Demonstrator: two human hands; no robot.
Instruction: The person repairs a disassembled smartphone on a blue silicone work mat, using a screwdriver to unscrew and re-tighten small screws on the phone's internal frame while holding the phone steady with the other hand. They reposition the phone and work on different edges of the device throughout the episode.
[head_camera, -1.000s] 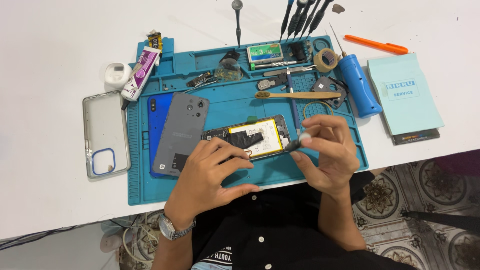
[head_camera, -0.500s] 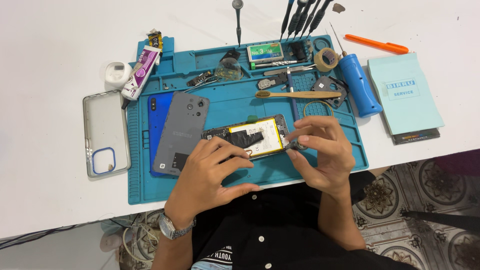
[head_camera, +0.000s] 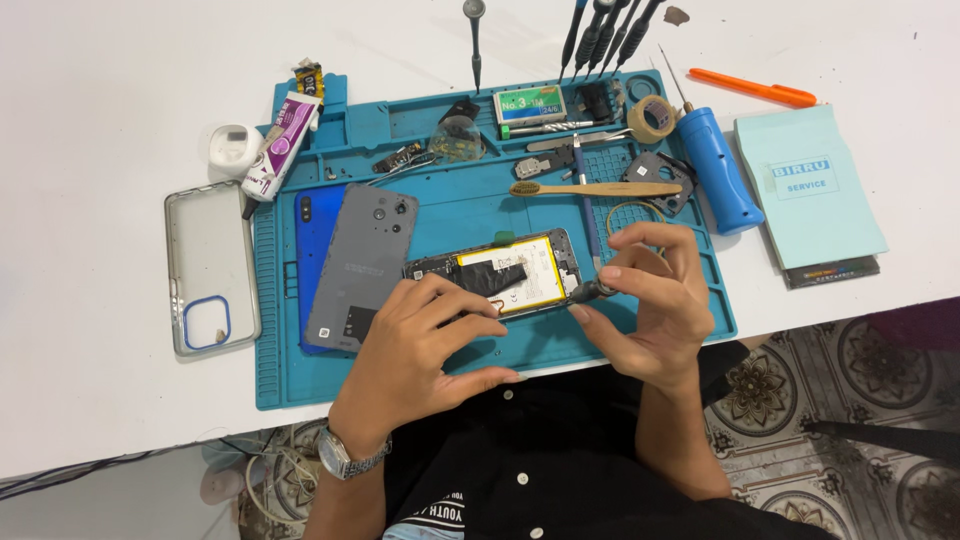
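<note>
- White tabletop is carrying a blue repair mat whose front edge is lying just behind the table's near edge.
- Opened smartphone is lying flat at mat centre, back cover off, battery showing; its long axis is running left to right, slightly tilted, with the right end a little farther from the person.
- Left hand is pressing spread fingertips on the phone's near-left edge, grasping nothing.
- Right hand is pinching a small dark tool between thumb and forefinger at the phone's right end.
- Grey back cover is lying just left of the phone, over a blue phone.
- Bare mat is showing in front of and behind the phone; a wooden toothbrush is lying farther back.
</note>
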